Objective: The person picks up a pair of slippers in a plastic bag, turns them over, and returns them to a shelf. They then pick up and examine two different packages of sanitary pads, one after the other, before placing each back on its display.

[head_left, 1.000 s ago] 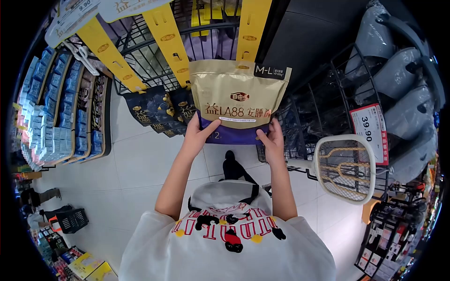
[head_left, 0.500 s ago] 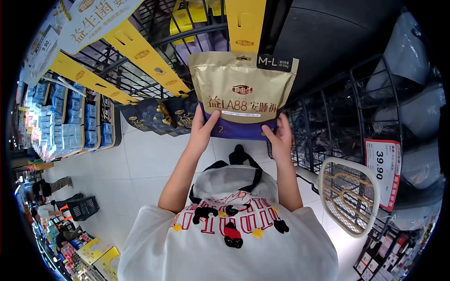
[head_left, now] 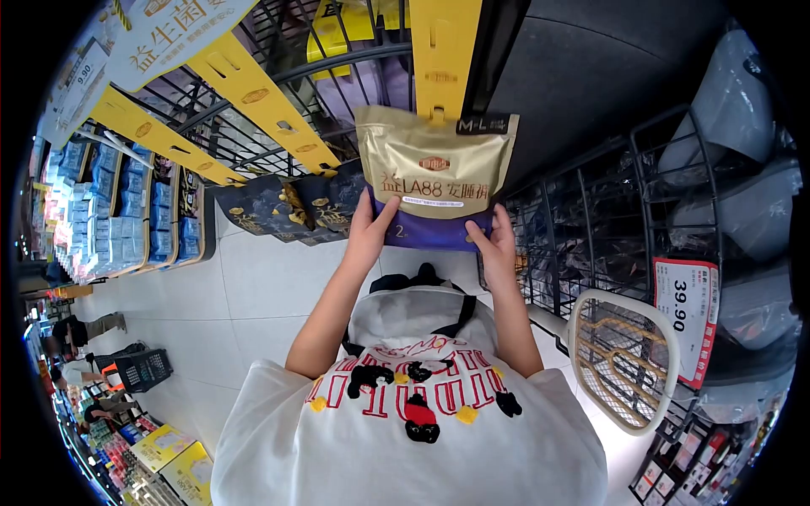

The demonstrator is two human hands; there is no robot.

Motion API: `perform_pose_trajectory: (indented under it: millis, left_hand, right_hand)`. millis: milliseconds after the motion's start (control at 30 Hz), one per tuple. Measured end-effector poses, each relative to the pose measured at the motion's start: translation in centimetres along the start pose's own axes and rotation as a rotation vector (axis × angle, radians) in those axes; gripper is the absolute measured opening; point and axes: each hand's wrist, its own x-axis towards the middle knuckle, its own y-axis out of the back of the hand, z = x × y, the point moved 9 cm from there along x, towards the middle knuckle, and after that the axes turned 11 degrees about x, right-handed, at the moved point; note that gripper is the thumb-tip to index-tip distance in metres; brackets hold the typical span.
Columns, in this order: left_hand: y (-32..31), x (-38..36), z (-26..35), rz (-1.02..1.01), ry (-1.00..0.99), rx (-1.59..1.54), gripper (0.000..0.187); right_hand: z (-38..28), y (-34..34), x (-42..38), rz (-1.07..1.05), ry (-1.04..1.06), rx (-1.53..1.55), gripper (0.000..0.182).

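Observation:
A gold and purple package marked "M-L" is held upright in front of my chest, its printed face towards me. My left hand grips its lower left side, with the thumb on the front. On the lower right side, my right hand holds it the same way. The fingers behind the package are partly hidden. Its top edge overlaps the foot of a yellow strip on the black wire rack.
Dark packages stand low at the rack's left. On the right are a wire rack with a red-edged price sign and a cream-rimmed mesh panel. People and a dark basket are at far left.
Both hands have moved the package slightly forward, away from my chest, and it looks a little smaller. Its top now tilts more away, and both hands keep their hold.

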Motion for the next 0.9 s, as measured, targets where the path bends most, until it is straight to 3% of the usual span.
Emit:
perform_pose_trajectory:
  millis: [100,167,300,367,400,500,567,600,633,667,700,733,767,833,867,900]
  left_hand:
    - [0.3,-0.2,-1.3,0.048,-0.028,0.090,0.041]
    - [0.4,-0.1,-3.2,-0.027,0.041,0.138,0.038]
    - [0.2,0.4,-4.7,-0.018,0.060,0.068,0.034]
    - [0.0,0.5,-6.2,-0.071,0.120,0.255,0.035]
    - [-0.6,0.7,-8.0,-0.086,0.126,0.109,0.036]
    - [-1.1,-0.2,-13.3,-0.203,0.156,0.253,0.032]
    - [-0.9,-2.6,-20.1,-0.317,0.122,0.301,0.032]
    - [0.0,-4.0,-29.8,-0.432,0.201,0.223,0.035]
    - [2.4,-6.5,-37.0,-0.578,0.337,0.549,0.041]
    - [6.0,-11.0,-41.8,-0.667,0.746,0.755,0.045]
    - [9.7,-13.8,-46.8,-0.606,0.863,0.714,0.045]
    - [13.1,-16.4,-44.8,-0.616,0.841,1.092,0.044]
    - [15.9,-19.9,-52.9,-0.875,0.648,1.180,0.041]
    - [19.3,-23.6,-44.9,-0.581,0.900,1.381,0.045]
    - [20.4,-25.8,-43.5,-0.456,0.944,1.207,0.044]
    - [20.2,-29.6,-42.9,-0.250,1.151,0.613,0.042]
  right_hand:
    - [1.8,1.2,0.4,0.023,0.013,-0.031,0.046]
    - [2.7,2.0,0.4,0.040,-0.031,-0.062,0.043]
    - [2.9,2.6,1.3,0.030,0.018,-0.043,0.042]
    - [3.7,3.9,2.2,0.062,0.062,-0.026,0.041]
    - [5.2,5.3,2.6,0.090,0.033,-0.047,0.040]
    - [10.6,9.4,2.8,0.052,-0.071,-0.146,0.027]
    - [18.8,16.3,2.0,0.012,-0.071,-0.473,0.021]
    - [22.5,18.6,0.1,-0.070,-0.235,-0.430,0.019]
    - [25.9,21.6,-2.9,-0.118,-0.547,-0.538,0.019]
    - [31.1,26.4,-5.5,-0.342,-0.892,-1.203,0.026]
    - [32.3,29.4,-9.0,-0.512,-1.048,-1.416,0.026]
    - [31.9,30.7,-12.0,-0.551,-1.147,-1.444,0.026]
    - [31.0,31.5,-13.9,-0.501,-1.183,-1.404,0.026]
    - [29.3,33.1,-16.8,-0.382,-1.218,-1.313,0.026]
    - [29.1,33.7,-17.4,-0.339,-1.214,-1.273,0.027]
    - [28.7,33.4,-17.5,-0.305,-1.196,-1.229,0.027]
